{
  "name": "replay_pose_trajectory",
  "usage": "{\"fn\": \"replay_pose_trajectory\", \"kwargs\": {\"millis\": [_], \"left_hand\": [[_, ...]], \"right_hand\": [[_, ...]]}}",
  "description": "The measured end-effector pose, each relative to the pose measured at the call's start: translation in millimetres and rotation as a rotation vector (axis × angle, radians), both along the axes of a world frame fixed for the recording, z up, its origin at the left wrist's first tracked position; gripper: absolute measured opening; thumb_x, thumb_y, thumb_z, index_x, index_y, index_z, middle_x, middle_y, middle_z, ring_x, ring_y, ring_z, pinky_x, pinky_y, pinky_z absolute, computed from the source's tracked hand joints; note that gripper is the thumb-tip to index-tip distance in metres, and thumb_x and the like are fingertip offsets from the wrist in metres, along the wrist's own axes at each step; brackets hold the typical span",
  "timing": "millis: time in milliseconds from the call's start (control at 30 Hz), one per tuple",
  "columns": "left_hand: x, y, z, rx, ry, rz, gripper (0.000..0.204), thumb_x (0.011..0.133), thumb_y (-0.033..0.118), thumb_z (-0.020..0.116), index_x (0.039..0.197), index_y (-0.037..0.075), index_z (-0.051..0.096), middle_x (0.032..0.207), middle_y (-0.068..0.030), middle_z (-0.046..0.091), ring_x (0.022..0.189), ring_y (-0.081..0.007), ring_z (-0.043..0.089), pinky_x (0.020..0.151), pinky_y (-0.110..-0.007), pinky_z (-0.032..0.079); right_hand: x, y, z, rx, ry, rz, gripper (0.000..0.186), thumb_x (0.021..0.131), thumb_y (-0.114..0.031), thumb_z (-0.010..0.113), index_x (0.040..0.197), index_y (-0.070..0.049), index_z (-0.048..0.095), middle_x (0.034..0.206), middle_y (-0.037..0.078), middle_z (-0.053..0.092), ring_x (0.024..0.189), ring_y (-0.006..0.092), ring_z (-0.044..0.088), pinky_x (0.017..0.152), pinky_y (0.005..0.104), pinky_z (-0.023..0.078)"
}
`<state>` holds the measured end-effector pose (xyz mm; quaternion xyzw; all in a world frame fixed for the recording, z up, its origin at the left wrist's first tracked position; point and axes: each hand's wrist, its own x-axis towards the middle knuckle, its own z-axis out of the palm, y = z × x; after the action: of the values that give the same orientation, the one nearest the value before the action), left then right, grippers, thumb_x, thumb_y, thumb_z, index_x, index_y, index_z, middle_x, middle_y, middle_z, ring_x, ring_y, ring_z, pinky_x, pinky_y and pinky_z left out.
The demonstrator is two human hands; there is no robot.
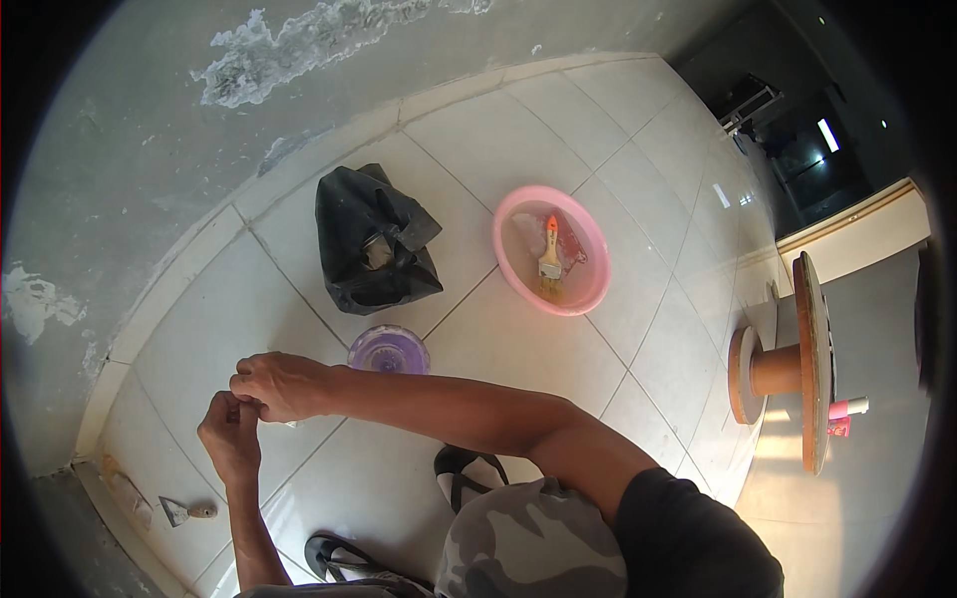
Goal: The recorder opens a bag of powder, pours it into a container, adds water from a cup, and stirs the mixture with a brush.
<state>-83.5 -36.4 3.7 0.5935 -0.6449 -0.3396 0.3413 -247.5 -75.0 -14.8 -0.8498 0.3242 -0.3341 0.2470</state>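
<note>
Hands, left hand (229, 436) and right hand (279, 386), touching above open tiles.

Bare forearms, black short sleeve (688, 528), grey camouflage trousers (533, 543), black-strapped sandals (469, 473) on both feet.

The left hand (229, 434) and right hand (282, 385) are meeting over the tiled floor (518, 349), their fingertips pinching together on something too small to tell. Just beyond the right forearm a purple lid (389, 350) is lying flat. Farther off, a black plastic bag (375, 242) is slumping beside a pink basin (551, 249) holding a paintbrush (549, 259). A small trowel (185, 511) is resting near the wall.
</note>
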Motion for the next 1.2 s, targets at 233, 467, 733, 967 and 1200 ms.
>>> {"fn": "replay_pose_trajectory", "kwargs": {"millis": [233, 467, 733, 967, 1200], "left_hand": [[24.0, 0.5, -6.0, 0.045, 0.056, 0.236, 0.014, 0.091, 0.008, 0.061, 0.087, -0.004, 0.066, 0.070, -0.0046, 0.067, 0.063, -0.0086, 0.056, 0.060, -0.026, 0.046], [-13.0, -0.9, 24.1, -0.373, -0.168, 0.143, 0.006, 0.088, 0.003, 0.066, 0.094, 0.003, 0.063, 0.083, -0.0124, 0.067, 0.064, -0.0230, 0.064, 0.059, -0.033, 0.053], [16.0, 0.2, 52.3, -0.535, -0.151, -0.005, 0.017, 0.084, -0.009, 0.066, 0.096, 0.003, 0.064, 0.086, -0.0089, 0.067, 0.066, -0.0204, 0.061, 0.060, -0.031, 0.050], [18.8, -7.5, 85.9, -0.643, -0.152, 0.061, 0.020, 0.082, -0.011, 0.066, 0.096, 0.003, 0.066, 0.085, -0.0090, 0.067, 0.067, -0.0180, 0.060, 0.062, -0.028, 0.049], [27.7, -5.2, 86.0, -0.585, -0.031, 0.127, 0.012, 0.092, -0.007, 0.059, 0.099, -0.001, 0.065, 0.088, -0.0072, 0.064, 0.077, -0.0133, 0.059, 0.072, -0.026, 0.048]], "right_hand": [[42.8, 14.4, -6.5, 0.179, -0.211, -0.185, 0.018, 0.072, 0.000, 0.073, 0.085, 0.000, 0.059, 0.081, 0.014, 0.062, 0.074, 0.0326, 0.064, 0.067, 0.0421, 0.053], [-4.9, 20.9, 22.2, 0.308, -0.296, -0.151, 0.032, 0.074, 0.004, 0.077, 0.102, 0.000, 0.063, 0.084, 0.010, 0.065, 0.070, 0.0185, 0.066, 0.060, 0.0306, 0.054], [-19.8, 0.2, 32.5, 0.302, -0.244, -0.192, 0.048, 0.074, 0.001, 0.077, 0.118, -0.010, 0.059, 0.113, 0.006, 0.060, 0.087, 0.0163, 0.060, 0.068, 0.0300, 0.051], [-43.8, -7.5, 35.8, 0.268, -0.243, -0.270, 0.043, 0.079, 0.009, 0.061, 0.119, -0.007, 0.058, 0.114, 0.006, 0.062, 0.088, 0.0173, 0.062, 0.071, 0.0299, 0.051], [-39.8, -4.1, 22.6, 0.208, -0.274, -0.252, 0.036, 0.081, 0.004, 0.065, 0.115, -0.008, 0.059, 0.108, 0.008, 0.062, 0.084, 0.0188, 0.063, 0.065, 0.0314, 0.053]]}}
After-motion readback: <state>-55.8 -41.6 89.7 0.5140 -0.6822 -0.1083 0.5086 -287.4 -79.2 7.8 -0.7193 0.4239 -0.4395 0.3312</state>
